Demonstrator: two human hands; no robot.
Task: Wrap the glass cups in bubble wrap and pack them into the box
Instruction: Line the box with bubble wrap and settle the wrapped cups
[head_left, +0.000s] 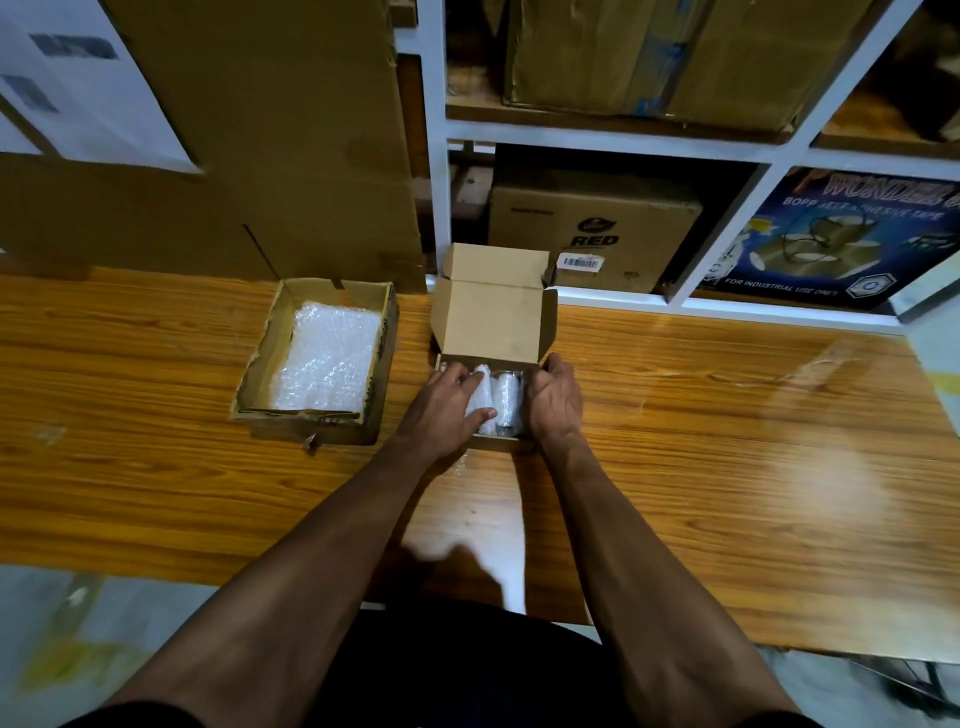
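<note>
A: Both your hands are down in the small cardboard box (492, 322), a plain matte brown mailer with its lid standing open at the back.

B: Your left hand (447, 410) lies over a wrapped cup (480, 397), fingers spread across the top and thumb tucked under the near end. That's a loose hold on the white, pebbly bubble wrap.

A: And your right hand (555, 400) cups the box's right wall, fingers curled over the edge. Whether it grips the wall or only rests there, I can't tell.

B: Between your hands lies a second wrapped cup (506, 402), cylindrical, the clear glass glinting through the film, lying beside the first inside the box.

A: To the left, well apart, sits a tattered open carton (260, 374) with torn rims, holding a stack of bubble wrap sheets (327, 358), shiny and dimpled.

B: It all stands on the bench (727, 441), glossy orange-brown wood grain with a bright glare on the right.

A: Behind it, tall flat cardboard sheets (270, 130) lean on the left, and a white shelf unit (613, 143) on the right holds brown cartons and a dark blue printed tape box (841, 239).
</note>
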